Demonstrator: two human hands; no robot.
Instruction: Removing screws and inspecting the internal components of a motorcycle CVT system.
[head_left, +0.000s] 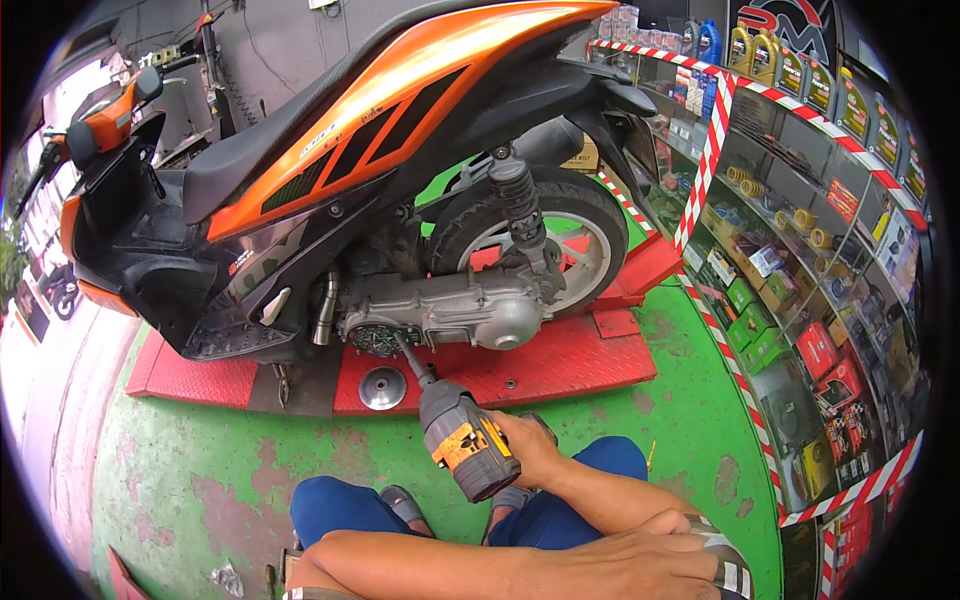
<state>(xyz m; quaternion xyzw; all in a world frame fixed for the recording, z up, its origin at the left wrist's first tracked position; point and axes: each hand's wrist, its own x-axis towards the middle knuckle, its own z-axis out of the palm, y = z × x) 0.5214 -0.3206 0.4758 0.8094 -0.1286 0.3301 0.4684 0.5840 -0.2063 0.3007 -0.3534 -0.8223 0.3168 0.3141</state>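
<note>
My right hand [528,448] is closed round the handle of a black and yellow cordless impact wrench [465,440]. A long socket extension [413,360] runs from the tool to the round dark opening [383,340] at the front of the scooter's drive case [455,305]; whether its tip sits on a bolt is too small to tell. Across my lap, my left hand [665,560] is folded over my right arm near the elbow, fingers curled against it. Just below the opening, a round silver metal cover [382,388] lies on the red lift platform [540,375].
The orange and black scooter [370,110] stands on the platform, its rear wheel [590,240] toward the right. Red-and-white taped glass shelving [705,170] with boxes and oil bottles [850,105] lines the right. Crumpled wrapping [228,578] lies on the green floor [200,480].
</note>
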